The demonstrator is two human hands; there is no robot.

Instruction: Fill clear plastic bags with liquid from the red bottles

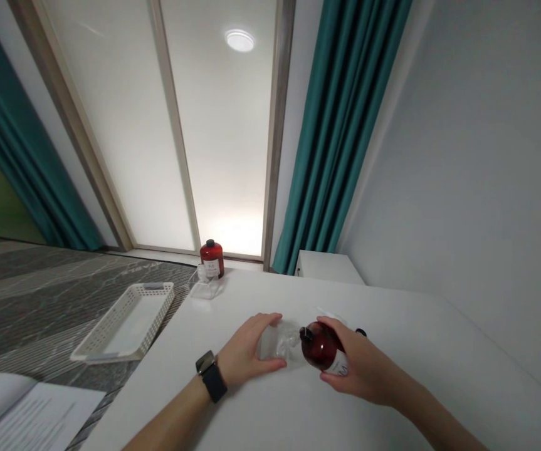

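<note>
My right hand is wrapped round a dark red bottle, tilted with its open neck pointing left. My left hand, with a black watch on the wrist, grips a small clear container on the white table. The bottle's neck sits right against the clear container's mouth. A small black cap peeks out behind my right hand. A second red bottle with a black cap stands upright at the table's far left corner, beside a small clear bottle on a clear stand.
A white slotted tray rests on the grey marbled surface to the left. Printed paper sheets lie at the bottom left. Teal curtains hang by the frosted window. A white cabinet top sits behind the table.
</note>
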